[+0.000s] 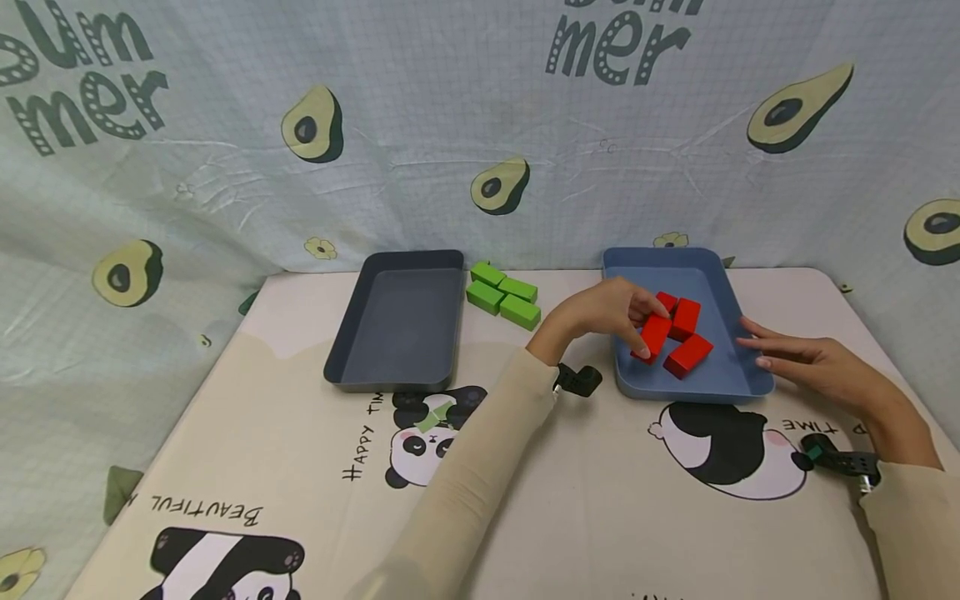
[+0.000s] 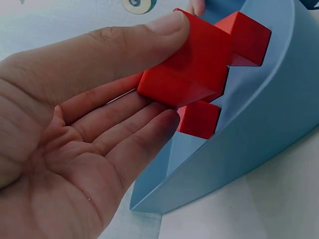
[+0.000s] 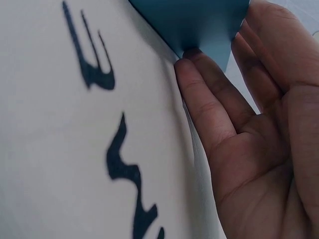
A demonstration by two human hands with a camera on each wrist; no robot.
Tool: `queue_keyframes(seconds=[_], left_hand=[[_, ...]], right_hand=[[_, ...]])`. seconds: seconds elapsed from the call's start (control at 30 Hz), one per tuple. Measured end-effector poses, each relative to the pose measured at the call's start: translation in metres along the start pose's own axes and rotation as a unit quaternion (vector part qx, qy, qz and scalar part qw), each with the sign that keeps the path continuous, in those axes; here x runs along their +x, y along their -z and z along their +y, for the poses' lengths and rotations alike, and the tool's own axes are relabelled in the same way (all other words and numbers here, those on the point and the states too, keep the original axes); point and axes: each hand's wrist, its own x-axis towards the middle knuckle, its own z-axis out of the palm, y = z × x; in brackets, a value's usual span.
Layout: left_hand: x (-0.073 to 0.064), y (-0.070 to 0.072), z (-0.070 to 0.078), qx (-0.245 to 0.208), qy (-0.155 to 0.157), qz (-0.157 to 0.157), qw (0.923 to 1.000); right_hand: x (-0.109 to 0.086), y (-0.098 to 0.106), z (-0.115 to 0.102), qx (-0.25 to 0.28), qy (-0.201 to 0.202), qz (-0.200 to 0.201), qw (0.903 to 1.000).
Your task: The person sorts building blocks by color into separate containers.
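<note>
My left hand [image 1: 611,310] pinches a red block [image 1: 655,335] between thumb and fingers, over the blue tray [image 1: 731,385]. In the left wrist view the thumb lies along one face of this red block [image 2: 199,59], with the fingertips beneath. Beside it in the tray are a red block [image 1: 686,318], another red block [image 1: 688,356] nearer the front, and a partly hidden red block [image 1: 667,300] behind. My right hand [image 1: 828,371] has its fingers extended at the tray's right wall. The right wrist view shows those fingertips against the outside of the blue tray [image 3: 199,22].
A dark grey tray [image 1: 401,321] stands on the left of the table. Several green blocks [image 1: 519,311] sit grouped just right of it. A panda-print cloth [image 1: 585,517] covers the table, and a curtain with avocados [image 1: 420,200] hangs behind.
</note>
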Motion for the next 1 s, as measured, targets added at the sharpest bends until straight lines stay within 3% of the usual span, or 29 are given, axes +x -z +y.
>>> queue_keyframes(seconds=[1.0], left_hand=[[0.0087, -0.0017, 0.0003, 0.007, 0.016, -0.021, 0.9996]], right_hand=[[0.0001, 0.0009, -0.0005, 0.004, -0.005, -0.001, 1.0]])
